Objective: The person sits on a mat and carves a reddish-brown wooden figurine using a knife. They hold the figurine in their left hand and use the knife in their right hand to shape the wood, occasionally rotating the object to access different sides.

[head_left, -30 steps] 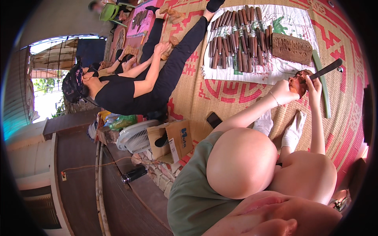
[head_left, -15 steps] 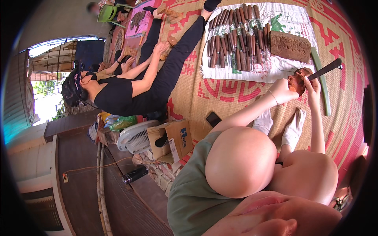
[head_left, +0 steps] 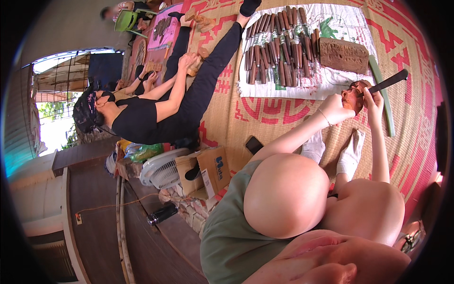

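My left hand (head_left: 336,110) is closed around a reddish-brown carved piece of wood (head_left: 351,99) and steadies it above the mat, in front of my raised knees. My right hand (head_left: 374,102) grips a long dark-handled carving tool (head_left: 390,81) against the right side of the wood. The handle slants up and to the right; the tool's working end is hidden by my fingers and the carving. Below my hands are my feet in white socks (head_left: 350,156).
Ahead, a white sack sheet (head_left: 307,90) holds several wooden-handled chisels (head_left: 283,52) and a brown block (head_left: 344,55). A green strip (head_left: 384,102) lies at right. A phone (head_left: 254,145), cardboard box (head_left: 215,168) and fan (head_left: 163,173) are left. A co-worker (head_left: 137,113) sits further left.
The whole view has shifted slightly. My hands stay together on the wood and the tool, with little visible movement. At the far upper left, more of another person shows by the green chair.
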Demonstrator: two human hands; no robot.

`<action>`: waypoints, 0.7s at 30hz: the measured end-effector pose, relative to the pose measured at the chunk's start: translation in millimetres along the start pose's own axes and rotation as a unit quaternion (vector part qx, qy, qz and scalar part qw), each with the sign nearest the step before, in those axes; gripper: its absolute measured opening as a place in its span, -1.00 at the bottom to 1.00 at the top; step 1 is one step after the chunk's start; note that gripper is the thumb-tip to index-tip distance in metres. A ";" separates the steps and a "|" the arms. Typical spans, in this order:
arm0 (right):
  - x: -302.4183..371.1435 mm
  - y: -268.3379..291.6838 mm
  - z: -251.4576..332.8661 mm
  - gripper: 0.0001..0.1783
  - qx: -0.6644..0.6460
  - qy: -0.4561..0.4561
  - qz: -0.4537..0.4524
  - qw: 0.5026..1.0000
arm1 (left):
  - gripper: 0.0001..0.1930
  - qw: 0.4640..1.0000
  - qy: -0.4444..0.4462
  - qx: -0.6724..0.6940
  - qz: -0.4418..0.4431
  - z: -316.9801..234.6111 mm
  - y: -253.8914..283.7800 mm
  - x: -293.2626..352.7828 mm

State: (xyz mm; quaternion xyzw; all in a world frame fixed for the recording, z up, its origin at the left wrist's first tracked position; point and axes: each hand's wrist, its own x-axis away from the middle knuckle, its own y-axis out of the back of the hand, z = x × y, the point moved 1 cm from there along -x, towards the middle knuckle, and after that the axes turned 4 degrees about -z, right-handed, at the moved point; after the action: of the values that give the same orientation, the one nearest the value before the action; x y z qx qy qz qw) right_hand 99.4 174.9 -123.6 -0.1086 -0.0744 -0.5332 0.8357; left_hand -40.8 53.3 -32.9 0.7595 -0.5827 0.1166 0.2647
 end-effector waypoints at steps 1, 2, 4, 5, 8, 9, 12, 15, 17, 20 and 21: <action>0.4 -1.9 0.8 -0.84 -0.014 0.019 0.002 1.000 | -0.78 1.000 -0.007 -0.004 -0.003 1.5 -1.1 -0.5; 2.2 -6.0 2.3 -0.84 -0.027 0.038 0.002 0.999 | -0.78 1.000 -0.007 0.001 -0.001 0.1 -1.6 0.2; 5.8 -11.4 8.1 -0.84 -0.045 0.054 0.010 0.997 | -0.79 1.000 -0.006 0.010 0.002 -4.2 -2.2 1.7; 7.9 -12.5 14.3 -0.84 -0.050 0.051 0.019 0.997 | -0.79 1.000 -0.004 0.011 0.000 -3.3 -2.2 2.0; 4.7 -2.8 11.6 -0.83 -0.042 0.038 0.067 0.996 | -0.79 1.000 -0.006 0.011 -0.005 0.4 -2.3 1.0; 3.5 -0.8 11.2 -0.82 -0.036 0.034 0.087 0.995 | -0.79 1.000 -0.010 0.009 -0.004 1.8 -2.7 -0.1; 5.5 -5.7 2.2 -0.80 0.041 0.095 0.076 0.992 | -0.78 1.000 -0.009 0.014 -0.004 3.3 -0.6 -0.7; 1.1 4.1 8.3 -0.79 0.063 -0.003 0.052 0.997 | -0.77 1.000 0.012 0.015 0.006 4.0 -0.2 -1.8; 2.6 -6.0 9.6 -0.79 0.085 0.074 0.034 0.993 | -0.76 0.999 0.028 0.017 0.002 3.8 1.0 -2.8; 9.7 -15.1 23.0 -0.80 0.046 0.062 0.065 0.995 | -0.74 0.999 0.021 0.026 -0.002 3.9 -3.4 -4.4; 6.9 -11.6 21.4 -0.80 0.089 0.061 0.080 0.991 | -0.74 0.999 -0.013 0.042 0.005 5.6 -3.8 -7.2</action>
State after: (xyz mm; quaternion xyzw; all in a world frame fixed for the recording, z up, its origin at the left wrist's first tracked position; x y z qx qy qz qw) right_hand 91.6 169.8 -100.1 -0.0064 -0.0619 -0.4618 0.8848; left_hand -40.1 56.9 -42.1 0.7685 -0.5846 0.1320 0.2242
